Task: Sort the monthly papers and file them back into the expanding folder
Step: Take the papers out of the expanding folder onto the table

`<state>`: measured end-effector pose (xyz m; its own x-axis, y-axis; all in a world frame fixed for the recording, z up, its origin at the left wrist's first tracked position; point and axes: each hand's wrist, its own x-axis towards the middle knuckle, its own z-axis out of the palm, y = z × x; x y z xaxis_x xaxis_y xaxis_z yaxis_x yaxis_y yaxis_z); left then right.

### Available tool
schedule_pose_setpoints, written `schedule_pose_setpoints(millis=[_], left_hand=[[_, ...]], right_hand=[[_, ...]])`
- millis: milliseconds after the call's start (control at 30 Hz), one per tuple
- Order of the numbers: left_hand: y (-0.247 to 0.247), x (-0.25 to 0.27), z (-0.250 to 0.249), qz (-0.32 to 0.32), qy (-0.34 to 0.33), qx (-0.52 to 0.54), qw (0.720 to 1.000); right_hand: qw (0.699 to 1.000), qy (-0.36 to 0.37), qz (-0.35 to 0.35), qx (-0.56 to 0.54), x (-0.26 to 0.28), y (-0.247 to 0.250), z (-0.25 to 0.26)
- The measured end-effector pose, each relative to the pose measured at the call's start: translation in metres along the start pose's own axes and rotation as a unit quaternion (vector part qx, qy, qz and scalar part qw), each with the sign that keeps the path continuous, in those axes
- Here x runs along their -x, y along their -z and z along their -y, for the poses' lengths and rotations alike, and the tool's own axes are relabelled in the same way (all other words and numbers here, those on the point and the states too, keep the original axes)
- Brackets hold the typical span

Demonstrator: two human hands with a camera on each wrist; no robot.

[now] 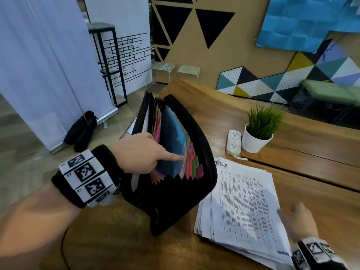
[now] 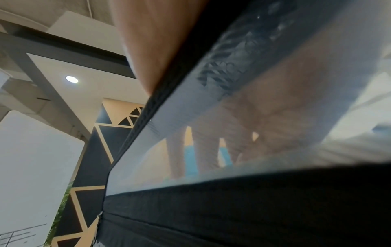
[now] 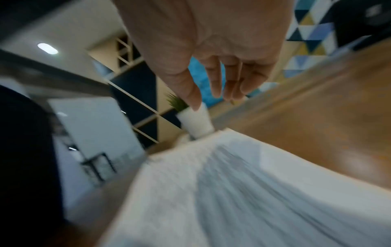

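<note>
A black expanding folder [image 1: 196,152] stands open on the wooden table [image 1: 116,240], showing coloured dividers and tabs. My left hand [image 1: 140,152] reaches into it from the left, its forefinger stretched out and pressing a blue divider [image 1: 173,137] aside. In the left wrist view the fingers [image 2: 205,150] show dimly through a translucent pocket of the folder [image 2: 232,208]. To the right lies a stack of printed papers [image 1: 243,201], the top sheet marked "July". My right hand [image 1: 298,221] hovers over the stack's near right corner with relaxed fingers [image 3: 215,83], holding nothing above the papers [image 3: 211,192].
A white pot with a green plant [image 1: 255,141] and a white power strip [image 1: 233,142] sit behind the papers by a raised wooden ledge [image 1: 311,152]. A black bag [image 1: 81,131] lies on the floor at the left, beyond the table edge.
</note>
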<state>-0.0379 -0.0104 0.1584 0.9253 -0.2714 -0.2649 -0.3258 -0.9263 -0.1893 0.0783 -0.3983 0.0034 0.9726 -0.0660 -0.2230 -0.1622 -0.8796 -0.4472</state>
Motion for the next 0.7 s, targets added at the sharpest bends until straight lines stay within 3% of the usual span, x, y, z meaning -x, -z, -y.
schedule_pose_setpoints(millis=[100,200,267,333,433,533,700], left_hand=[[-0.007,0.002,0.001,-0.091,0.008,0.062,0.994],[-0.019,0.003,0.0,-0.21,0.023,0.101,0.972],[-0.025,0.003,-0.003,-0.24,0.041,0.121,0.962],[-0.026,0.004,-0.006,-0.245,0.059,0.129,0.959],[-0.028,0.007,-0.01,-0.245,0.1,0.164,0.95],[-0.034,0.009,-0.012,-0.266,0.136,0.192,0.935],[-0.047,0.012,-0.011,-0.327,0.15,0.209,0.909]], right_hand=[[0.976,0.194,-0.017,-0.097,0.027,0.038,0.074],[0.914,0.353,0.026,-0.197,0.064,0.072,0.152],[0.881,0.431,0.08,-0.18,0.084,0.082,0.192],[0.869,0.47,0.127,-0.094,0.095,0.077,0.221],[0.865,0.471,0.147,0.09,0.097,0.046,0.246],[0.889,0.375,0.12,0.232,0.085,0.02,0.259],[0.893,0.286,0.099,0.333,0.081,0.0,0.282]])
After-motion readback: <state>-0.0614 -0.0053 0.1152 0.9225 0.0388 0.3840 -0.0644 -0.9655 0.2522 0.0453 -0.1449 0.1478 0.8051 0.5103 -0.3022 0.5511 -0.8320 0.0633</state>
